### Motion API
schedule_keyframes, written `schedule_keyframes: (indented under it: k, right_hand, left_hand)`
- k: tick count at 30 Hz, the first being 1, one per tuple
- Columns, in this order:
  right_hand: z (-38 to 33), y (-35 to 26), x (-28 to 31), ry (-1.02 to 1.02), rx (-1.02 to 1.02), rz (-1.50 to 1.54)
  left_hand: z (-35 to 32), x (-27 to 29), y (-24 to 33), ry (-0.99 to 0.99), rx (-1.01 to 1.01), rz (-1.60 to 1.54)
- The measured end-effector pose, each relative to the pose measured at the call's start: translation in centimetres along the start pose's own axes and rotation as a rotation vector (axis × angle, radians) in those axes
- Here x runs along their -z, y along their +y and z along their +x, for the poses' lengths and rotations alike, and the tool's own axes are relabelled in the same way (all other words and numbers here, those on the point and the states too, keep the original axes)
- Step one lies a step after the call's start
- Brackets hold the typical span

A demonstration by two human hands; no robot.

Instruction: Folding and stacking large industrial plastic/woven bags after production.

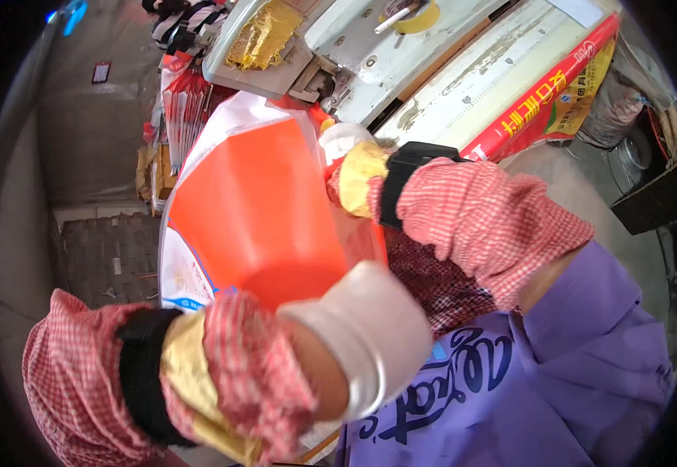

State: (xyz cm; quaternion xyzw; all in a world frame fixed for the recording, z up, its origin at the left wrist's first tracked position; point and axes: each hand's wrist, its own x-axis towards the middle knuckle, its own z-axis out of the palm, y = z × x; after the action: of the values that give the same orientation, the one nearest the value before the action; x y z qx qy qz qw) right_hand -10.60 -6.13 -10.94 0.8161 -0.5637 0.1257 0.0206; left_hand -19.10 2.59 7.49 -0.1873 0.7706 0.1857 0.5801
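A big orange and white plastic bag or sheet (pixel 256 210) with blue print spreads in front of me. My left hand (pixel 365 335), in a white glove, is bent over its near right edge beside my purple garment (pixel 439 405). The glove's back faces up and hides the fingers. My right hand (pixel 344 142), also white-gloved, is at the bag's far right edge, close to a pale sewing machine (pixel 276 47). Its fingers are too small and covered to make out. Both forearms wear red checked sleeves with black straps.
A yellow cloth (pixel 264 35) lies on the machine head. Further right are a tape roll (pixel 420 17), a worn white table with ruler marks (pixel 463 86) and a red-yellow printed package (pixel 548 89). Folded red and white bags (pixel 185 105) stand behind at left.
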Motion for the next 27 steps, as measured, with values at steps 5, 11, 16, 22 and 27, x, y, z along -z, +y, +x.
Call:
schedule_keyframes:
  k: [5,11,16,22,27]
  right_hand:
    - [1.3,-1.8,0.0,-0.011,-0.167,-0.146]
    - [2.8,-2.0,-1.7,-0.025,-0.155,-0.17]
    - [3.3,0.5,-3.8,0.049,0.351,0.115]
    - [3.3,-0.2,-4.1,-0.05,0.302,0.226]
    - [3.4,0.9,-4.3,-0.131,0.273,0.315]
  left_hand:
    - [0.7,2.3,-4.5,-0.092,0.18,0.138]
    - [-3.6,-1.5,-2.3,-0.397,0.068,0.098]
    - [-0.8,-4.3,0.2,0.0,0.013,-0.086]
    - [2.3,3.0,-1.6,-0.036,0.132,-0.001]
    - [-1.3,2.7,-6.0,-0.039,0.261,0.031]
